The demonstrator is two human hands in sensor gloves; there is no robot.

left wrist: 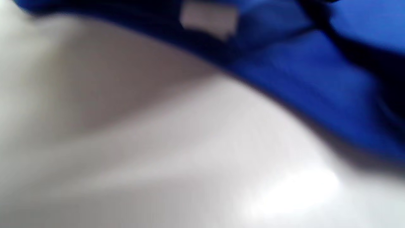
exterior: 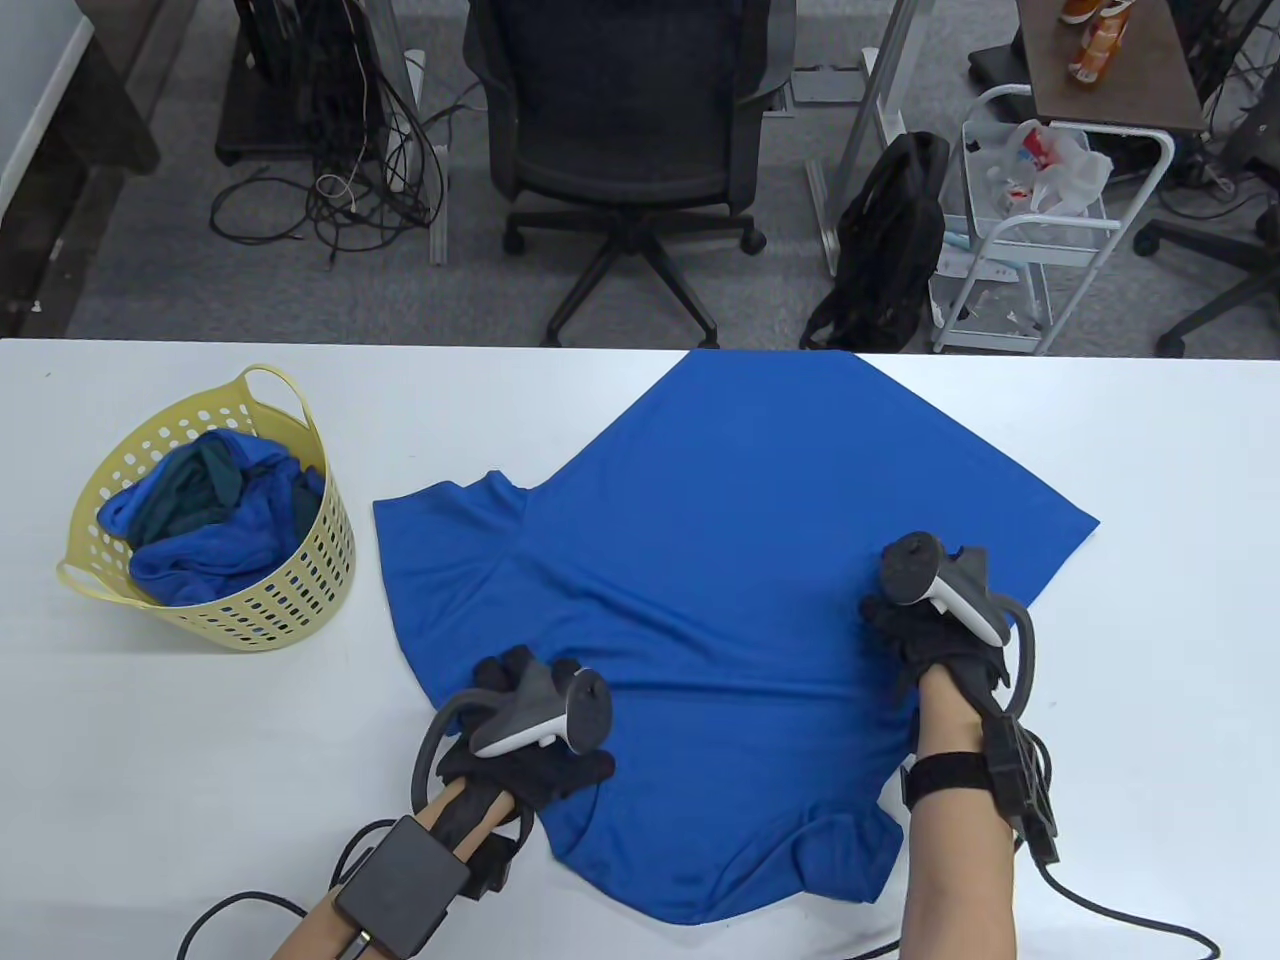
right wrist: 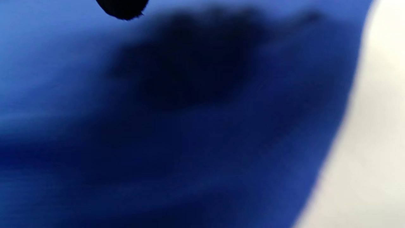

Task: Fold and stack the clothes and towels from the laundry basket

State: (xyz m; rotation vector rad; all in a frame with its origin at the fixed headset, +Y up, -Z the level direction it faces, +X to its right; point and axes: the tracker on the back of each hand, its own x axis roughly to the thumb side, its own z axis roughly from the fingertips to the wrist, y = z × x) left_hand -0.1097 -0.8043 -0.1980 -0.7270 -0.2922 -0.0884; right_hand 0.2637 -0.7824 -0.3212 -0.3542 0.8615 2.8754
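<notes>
A blue T-shirt (exterior: 700,560) lies spread across the middle of the white table (exterior: 1150,450). My left hand (exterior: 520,700) sits at the shirt's near-left edge by the collar, fingers curled into the fabric. The left wrist view, blurred, shows the shirt's edge (left wrist: 316,82) and a white label (left wrist: 208,19) raised a little off the table. My right hand (exterior: 905,625) grips the shirt near its right side, and creases run from it toward the left hand. In the right wrist view one dark fingertip (right wrist: 121,9) hangs over the blue cloth (right wrist: 190,142).
A yellow laundry basket (exterior: 290,590) stands at the table's left, holding crumpled blue and teal clothes (exterior: 210,510). Beyond the table's far edge are an office chair (exterior: 630,130), a black backpack (exterior: 890,240) and a white cart (exterior: 1040,230).
</notes>
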